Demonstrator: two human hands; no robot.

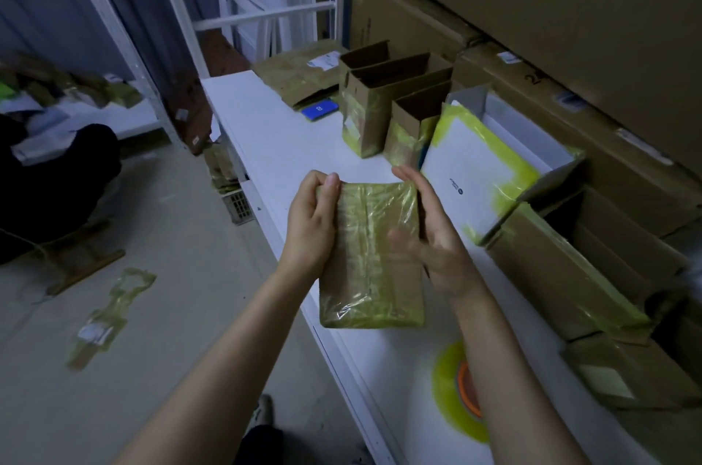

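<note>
A small cardboard parcel (370,255) wrapped in yellowish clear tape is held above the front edge of the white table (266,130). My left hand (309,225) grips its left side, thumb on the top corner. My right hand (433,233) holds its right side, fingers along the edge and thumb lying across the taped face.
A yellow tape roll (454,385) with an orange core lies on the table below my right arm. Open cardboard boxes (383,100), a white box with yellow tape (478,176) and larger cartons (569,263) crowd the right. Tape scraps (110,312) lie on the floor at left.
</note>
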